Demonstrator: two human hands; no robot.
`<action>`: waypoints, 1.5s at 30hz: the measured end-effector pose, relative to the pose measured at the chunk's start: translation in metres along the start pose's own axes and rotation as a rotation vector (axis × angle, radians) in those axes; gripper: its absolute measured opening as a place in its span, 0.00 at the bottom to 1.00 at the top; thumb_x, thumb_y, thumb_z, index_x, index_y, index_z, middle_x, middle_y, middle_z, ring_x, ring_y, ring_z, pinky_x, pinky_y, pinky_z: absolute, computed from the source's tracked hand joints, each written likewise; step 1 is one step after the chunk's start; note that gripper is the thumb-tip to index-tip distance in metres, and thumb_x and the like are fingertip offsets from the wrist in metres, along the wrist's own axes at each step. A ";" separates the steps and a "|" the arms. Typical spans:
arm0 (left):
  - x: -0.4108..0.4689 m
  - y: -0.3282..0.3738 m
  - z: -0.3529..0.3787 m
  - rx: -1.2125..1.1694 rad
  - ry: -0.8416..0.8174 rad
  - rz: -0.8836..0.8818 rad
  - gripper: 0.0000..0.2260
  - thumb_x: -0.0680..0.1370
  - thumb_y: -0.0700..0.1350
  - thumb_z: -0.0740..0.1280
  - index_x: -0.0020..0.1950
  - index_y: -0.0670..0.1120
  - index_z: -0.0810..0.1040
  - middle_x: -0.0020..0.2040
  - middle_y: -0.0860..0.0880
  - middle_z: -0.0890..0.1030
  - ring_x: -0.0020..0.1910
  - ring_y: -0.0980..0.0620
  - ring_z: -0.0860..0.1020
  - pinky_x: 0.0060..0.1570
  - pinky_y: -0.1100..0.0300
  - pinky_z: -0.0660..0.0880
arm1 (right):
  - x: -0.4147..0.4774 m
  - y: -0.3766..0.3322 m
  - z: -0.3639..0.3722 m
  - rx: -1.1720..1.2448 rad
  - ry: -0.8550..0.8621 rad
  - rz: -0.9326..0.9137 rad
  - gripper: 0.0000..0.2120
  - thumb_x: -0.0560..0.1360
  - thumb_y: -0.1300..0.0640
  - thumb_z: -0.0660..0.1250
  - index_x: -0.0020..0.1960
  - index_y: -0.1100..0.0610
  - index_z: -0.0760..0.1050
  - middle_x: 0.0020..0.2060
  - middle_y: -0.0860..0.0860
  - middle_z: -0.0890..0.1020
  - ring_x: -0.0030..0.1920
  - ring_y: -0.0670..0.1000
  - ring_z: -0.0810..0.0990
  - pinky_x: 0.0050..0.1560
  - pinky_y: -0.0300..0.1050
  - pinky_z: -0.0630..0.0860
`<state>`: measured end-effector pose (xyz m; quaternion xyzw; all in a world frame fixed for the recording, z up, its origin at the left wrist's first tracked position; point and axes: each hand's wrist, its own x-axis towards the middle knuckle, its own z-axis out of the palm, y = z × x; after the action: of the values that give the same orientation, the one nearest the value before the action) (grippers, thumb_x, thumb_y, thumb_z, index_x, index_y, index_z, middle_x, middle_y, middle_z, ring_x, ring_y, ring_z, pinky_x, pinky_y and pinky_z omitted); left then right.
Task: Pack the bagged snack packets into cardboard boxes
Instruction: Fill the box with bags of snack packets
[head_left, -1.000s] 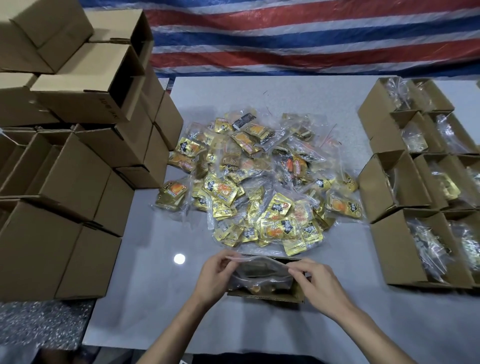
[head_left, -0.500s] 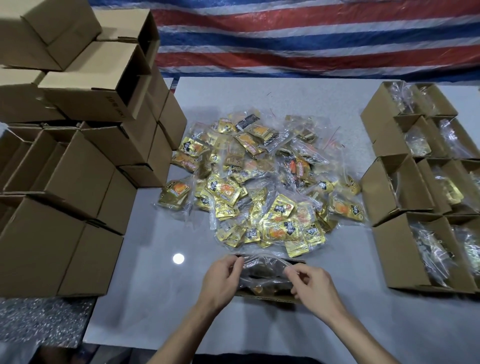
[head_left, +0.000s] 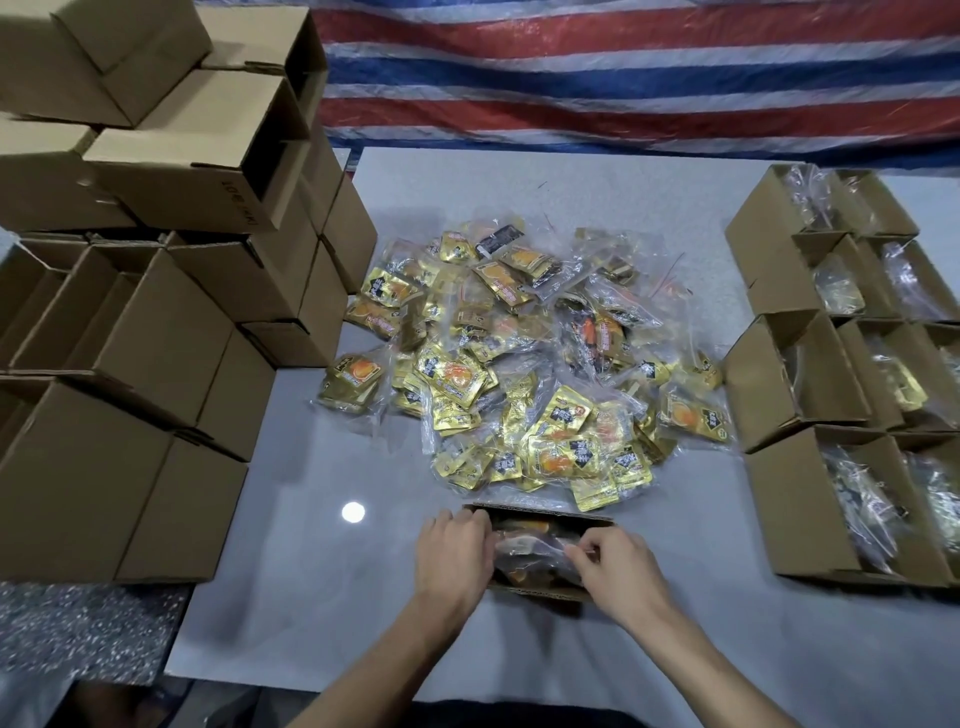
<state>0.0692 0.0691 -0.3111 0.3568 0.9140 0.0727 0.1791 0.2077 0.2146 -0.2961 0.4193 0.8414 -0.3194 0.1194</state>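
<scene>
A small open cardboard box (head_left: 540, 512) stands near the table's front edge. Inside it lies a clear bag of snack packets (head_left: 535, 545). My left hand (head_left: 454, 556) curls over the bag's left end at the box's left wall. My right hand (head_left: 618, 569) pinches the bag's right end with thumb and fingers. Just behind the box spreads a big pile of clear bags with gold snack packets (head_left: 524, 364).
Stacked empty cardboard boxes (head_left: 156, 291) fill the left side, some on their sides. Open boxes with bags inside (head_left: 852, 374) stand in rows on the right. A striped tarp (head_left: 623, 67) hangs behind the grey table (head_left: 332, 597).
Both hands have lowered the bag from above the box rim down into the box. They have also drawn closer together over it.
</scene>
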 end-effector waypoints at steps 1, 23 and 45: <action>-0.002 0.002 0.002 0.027 0.002 -0.001 0.08 0.82 0.49 0.56 0.49 0.51 0.74 0.49 0.52 0.80 0.49 0.47 0.73 0.50 0.55 0.65 | 0.000 -0.003 0.003 -0.042 0.011 0.005 0.12 0.78 0.48 0.67 0.38 0.52 0.77 0.35 0.46 0.80 0.40 0.50 0.78 0.39 0.45 0.71; -0.013 0.012 0.000 0.282 -0.179 0.139 0.14 0.81 0.46 0.55 0.54 0.47 0.81 0.53 0.47 0.80 0.59 0.45 0.68 0.57 0.52 0.61 | 0.021 -0.010 0.042 0.062 -0.296 0.021 0.09 0.78 0.59 0.63 0.52 0.57 0.82 0.49 0.53 0.84 0.52 0.55 0.81 0.49 0.43 0.76; 0.000 0.000 -0.001 -0.728 -0.238 -0.445 0.05 0.79 0.41 0.65 0.50 0.40 0.78 0.41 0.43 0.82 0.40 0.40 0.83 0.43 0.45 0.80 | 0.014 0.027 0.009 0.433 -0.069 0.336 0.18 0.72 0.66 0.61 0.60 0.55 0.74 0.52 0.55 0.83 0.55 0.59 0.82 0.55 0.57 0.80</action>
<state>0.0687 0.0697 -0.3100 0.0707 0.8562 0.3081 0.4086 0.2199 0.2292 -0.3214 0.5574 0.6677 -0.4816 0.1068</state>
